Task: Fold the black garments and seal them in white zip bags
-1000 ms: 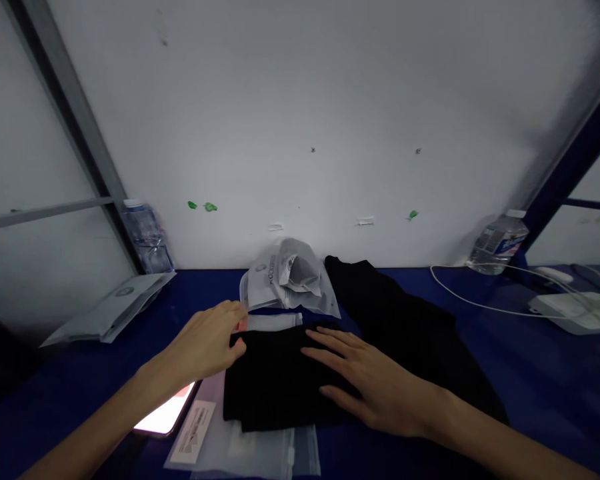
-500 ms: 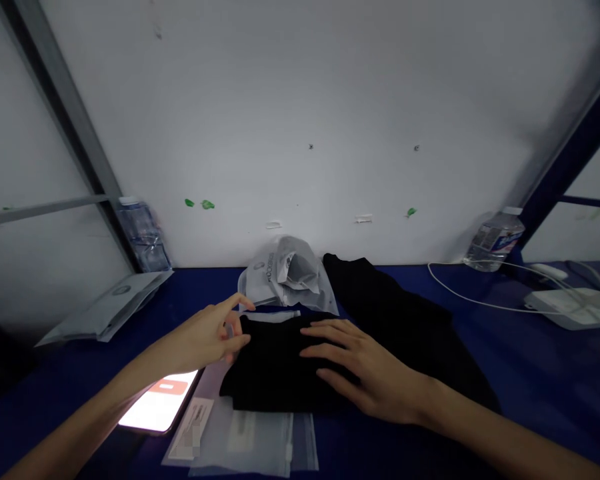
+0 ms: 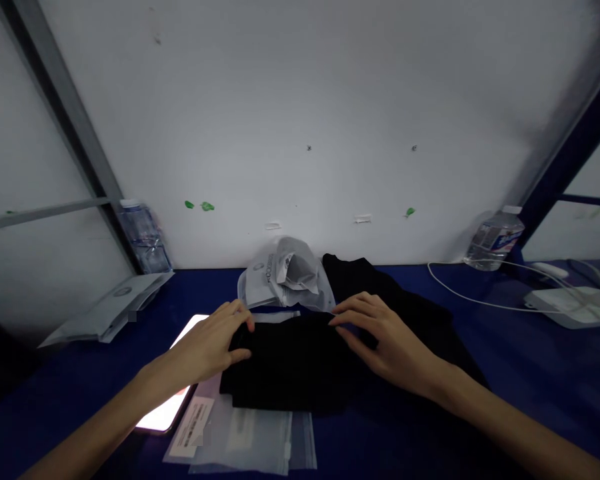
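A folded black garment (image 3: 285, 370) lies in front of me, over flat clear zip bags (image 3: 265, 440). At its far left corner my left hand (image 3: 215, 343) touches the fabric, thumb and forefinger apart and the other fingers curled. My right hand (image 3: 385, 343) is at the far right part of the fold, its thumb and fingertips drawn close together on the black cloth. A second stretch of black fabric (image 3: 385, 287) spreads behind and beside the right hand. Whether the two black pieces are joined, I cannot tell.
A lit phone (image 3: 165, 410) lies partly under my left forearm, beside a barcode label (image 3: 193, 427). Grey printed bags (image 3: 265, 280) rest against the wall. Further packets (image 3: 110, 307) and a bottle (image 3: 145, 237) stand left; another bottle (image 3: 495, 240), a cable and a white power strip (image 3: 575, 307) are right.
My right hand has moved from lying spread on the garment to its far right part, with its fingers drawn together. My left fingers have come down onto the left corner.
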`<state>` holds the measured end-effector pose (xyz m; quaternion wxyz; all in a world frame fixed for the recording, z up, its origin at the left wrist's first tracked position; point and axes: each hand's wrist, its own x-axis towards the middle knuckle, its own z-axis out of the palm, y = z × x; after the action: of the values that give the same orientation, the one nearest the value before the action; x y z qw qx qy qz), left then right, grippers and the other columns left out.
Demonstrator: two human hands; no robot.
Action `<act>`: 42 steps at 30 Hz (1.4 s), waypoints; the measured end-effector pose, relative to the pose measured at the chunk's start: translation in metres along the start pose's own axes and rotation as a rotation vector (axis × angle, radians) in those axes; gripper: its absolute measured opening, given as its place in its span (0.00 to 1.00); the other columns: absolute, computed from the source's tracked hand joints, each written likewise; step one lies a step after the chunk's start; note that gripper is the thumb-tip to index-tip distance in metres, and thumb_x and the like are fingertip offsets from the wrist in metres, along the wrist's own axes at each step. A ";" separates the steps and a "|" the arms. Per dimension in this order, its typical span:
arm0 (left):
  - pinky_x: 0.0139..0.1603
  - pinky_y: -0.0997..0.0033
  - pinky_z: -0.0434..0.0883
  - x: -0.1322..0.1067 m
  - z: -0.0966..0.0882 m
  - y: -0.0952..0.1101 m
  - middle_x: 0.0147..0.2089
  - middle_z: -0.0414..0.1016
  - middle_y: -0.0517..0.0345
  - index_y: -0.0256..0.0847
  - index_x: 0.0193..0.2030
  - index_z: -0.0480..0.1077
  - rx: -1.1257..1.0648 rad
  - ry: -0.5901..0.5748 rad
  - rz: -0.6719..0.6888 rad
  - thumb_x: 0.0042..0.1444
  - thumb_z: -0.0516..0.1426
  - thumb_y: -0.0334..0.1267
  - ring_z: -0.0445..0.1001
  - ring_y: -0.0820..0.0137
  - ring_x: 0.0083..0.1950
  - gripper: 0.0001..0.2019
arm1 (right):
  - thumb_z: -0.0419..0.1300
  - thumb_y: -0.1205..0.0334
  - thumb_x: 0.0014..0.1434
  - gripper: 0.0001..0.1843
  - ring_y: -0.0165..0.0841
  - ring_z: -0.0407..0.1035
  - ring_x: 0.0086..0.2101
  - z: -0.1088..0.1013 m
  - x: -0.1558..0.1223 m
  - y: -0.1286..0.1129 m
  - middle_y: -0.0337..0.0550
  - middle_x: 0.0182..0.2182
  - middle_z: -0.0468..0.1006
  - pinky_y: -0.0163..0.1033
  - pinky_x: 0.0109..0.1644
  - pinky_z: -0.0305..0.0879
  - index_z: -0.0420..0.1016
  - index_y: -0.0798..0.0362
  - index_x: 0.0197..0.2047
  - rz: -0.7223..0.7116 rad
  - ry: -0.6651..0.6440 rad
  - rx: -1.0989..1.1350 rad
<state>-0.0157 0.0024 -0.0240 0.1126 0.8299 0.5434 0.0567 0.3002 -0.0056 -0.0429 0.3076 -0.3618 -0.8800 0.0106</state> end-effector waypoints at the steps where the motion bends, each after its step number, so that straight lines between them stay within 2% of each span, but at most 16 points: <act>1: 0.46 0.62 0.67 0.000 0.000 0.000 0.53 0.70 0.54 0.45 0.50 0.68 0.003 0.011 0.006 0.55 0.59 0.41 0.69 0.56 0.53 0.16 | 0.57 0.65 0.66 0.10 0.39 0.70 0.49 0.003 -0.001 -0.003 0.43 0.48 0.78 0.52 0.57 0.61 0.77 0.47 0.47 -0.015 -0.032 0.012; 4: 0.47 0.58 0.68 0.001 0.001 -0.002 0.56 0.68 0.50 0.44 0.55 0.65 0.016 0.042 0.001 0.54 0.61 0.42 0.68 0.53 0.56 0.22 | 0.58 0.64 0.66 0.10 0.38 0.68 0.51 0.011 -0.003 -0.011 0.42 0.51 0.77 0.51 0.59 0.59 0.76 0.45 0.49 -0.043 -0.134 0.063; 8: 0.43 0.60 0.67 0.003 0.001 -0.006 0.48 0.71 0.51 0.42 0.45 0.70 -0.021 0.009 0.017 0.54 0.61 0.44 0.70 0.53 0.51 0.14 | 0.58 0.62 0.66 0.11 0.37 0.68 0.53 0.020 -0.004 -0.016 0.41 0.52 0.76 0.49 0.60 0.59 0.75 0.45 0.51 -0.041 -0.236 0.101; 12: 0.40 0.64 0.67 0.003 0.001 -0.008 0.45 0.70 0.54 0.43 0.39 0.69 -0.082 -0.005 0.061 0.52 0.61 0.41 0.71 0.58 0.45 0.09 | 0.58 0.62 0.66 0.11 0.37 0.68 0.52 0.023 -0.003 -0.016 0.41 0.50 0.77 0.48 0.60 0.59 0.76 0.45 0.50 -0.041 -0.259 0.097; 18: 0.36 0.69 0.65 0.001 -0.011 -0.007 0.36 0.71 0.60 0.42 0.39 0.68 -0.246 0.003 0.091 0.62 0.53 0.46 0.70 0.66 0.37 0.10 | 0.57 0.64 0.66 0.09 0.38 0.72 0.47 0.018 0.001 -0.013 0.43 0.47 0.79 0.49 0.56 0.62 0.77 0.47 0.47 0.003 -0.143 0.013; 20: 0.34 0.71 0.65 0.002 -0.015 -0.006 0.33 0.69 0.62 0.41 0.37 0.65 -0.452 0.010 0.059 0.63 0.52 0.48 0.70 0.68 0.35 0.12 | 0.56 0.65 0.67 0.09 0.38 0.73 0.45 0.016 0.002 -0.009 0.43 0.45 0.80 0.51 0.54 0.63 0.77 0.48 0.46 0.044 -0.075 -0.031; 22: 0.33 0.72 0.64 0.005 -0.016 -0.006 0.31 0.68 0.64 0.41 0.37 0.63 -0.699 0.006 -0.007 0.60 0.56 0.50 0.70 0.69 0.33 0.14 | 0.55 0.65 0.67 0.09 0.39 0.74 0.42 0.013 0.003 -0.005 0.43 0.42 0.80 0.51 0.51 0.65 0.77 0.48 0.45 0.079 -0.019 -0.069; 24: 0.32 0.72 0.65 0.006 -0.016 -0.005 0.31 0.70 0.64 0.41 0.41 0.64 -0.822 0.002 -0.071 0.56 0.60 0.50 0.72 0.68 0.32 0.16 | 0.55 0.64 0.66 0.09 0.39 0.74 0.39 0.009 0.004 0.001 0.43 0.40 0.81 0.49 0.48 0.67 0.78 0.48 0.43 0.107 0.021 -0.098; 26: 0.36 0.68 0.70 0.005 -0.017 -0.002 0.35 0.75 0.59 0.42 0.55 0.62 -0.910 -0.017 -0.047 0.57 0.60 0.52 0.76 0.64 0.36 0.23 | 0.56 0.64 0.66 0.09 0.39 0.74 0.38 0.004 0.004 0.005 0.43 0.39 0.81 0.49 0.46 0.68 0.78 0.48 0.43 0.142 0.062 -0.114; 28: 0.46 0.58 0.72 0.002 -0.020 0.006 0.49 0.78 0.49 0.48 0.70 0.48 -1.084 -0.087 0.103 0.60 0.57 0.56 0.78 0.58 0.46 0.36 | 0.56 0.63 0.65 0.09 0.39 0.75 0.37 -0.002 0.005 0.009 0.42 0.38 0.82 0.49 0.45 0.68 0.78 0.48 0.42 0.185 0.114 -0.114; 30: 0.54 0.49 0.70 -0.004 -0.023 0.015 0.65 0.67 0.41 0.51 0.74 0.37 -1.225 -0.179 0.315 0.59 0.54 0.63 0.73 0.51 0.59 0.44 | 0.56 0.61 0.66 0.09 0.39 0.75 0.37 -0.009 0.006 0.013 0.41 0.37 0.82 0.48 0.45 0.69 0.78 0.48 0.43 0.232 0.172 -0.086; 32: 0.57 0.49 0.69 -0.010 -0.026 0.023 0.66 0.67 0.41 0.50 0.73 0.44 -1.136 -0.155 0.389 0.60 0.57 0.60 0.72 0.52 0.59 0.41 | 0.54 0.58 0.67 0.11 0.38 0.76 0.36 -0.015 0.006 0.014 0.41 0.37 0.82 0.45 0.42 0.70 0.78 0.47 0.44 0.288 0.211 0.005; 34: 0.54 0.53 0.71 -0.013 -0.027 0.027 0.57 0.75 0.45 0.48 0.67 0.59 -0.970 -0.188 0.346 0.64 0.56 0.53 0.76 0.57 0.52 0.28 | 0.53 0.55 0.69 0.13 0.36 0.75 0.34 -0.019 0.006 0.015 0.41 0.35 0.81 0.41 0.37 0.70 0.77 0.47 0.46 0.337 0.220 0.126; 36: 0.51 0.57 0.72 -0.013 -0.026 0.027 0.49 0.79 0.50 0.47 0.59 0.68 -0.798 -0.185 0.283 0.66 0.55 0.50 0.77 0.61 0.46 0.18 | 0.52 0.54 0.69 0.13 0.34 0.74 0.31 -0.018 0.006 0.013 0.40 0.33 0.80 0.38 0.32 0.69 0.76 0.48 0.48 0.353 0.202 0.199; 39: 0.46 0.62 0.72 -0.008 -0.020 0.024 0.42 0.79 0.57 0.49 0.53 0.72 -0.574 -0.085 0.218 0.66 0.54 0.50 0.76 0.64 0.43 0.15 | 0.55 0.55 0.67 0.12 0.33 0.73 0.30 -0.006 0.003 0.007 0.42 0.36 0.80 0.37 0.31 0.68 0.74 0.49 0.49 0.294 0.129 0.167; 42: 0.39 0.66 0.71 -0.005 -0.012 0.019 0.37 0.77 0.59 0.49 0.52 0.73 -0.405 -0.032 0.154 0.65 0.53 0.53 0.74 0.65 0.39 0.16 | 0.60 0.50 0.63 0.16 0.37 0.74 0.35 0.013 -0.001 -0.002 0.45 0.40 0.79 0.42 0.38 0.72 0.72 0.49 0.50 0.266 0.017 0.075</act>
<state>-0.0035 -0.0076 -0.0078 0.2806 0.8303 0.4541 0.1601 0.2922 -0.0046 -0.0537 0.3242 -0.4637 -0.8205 0.0812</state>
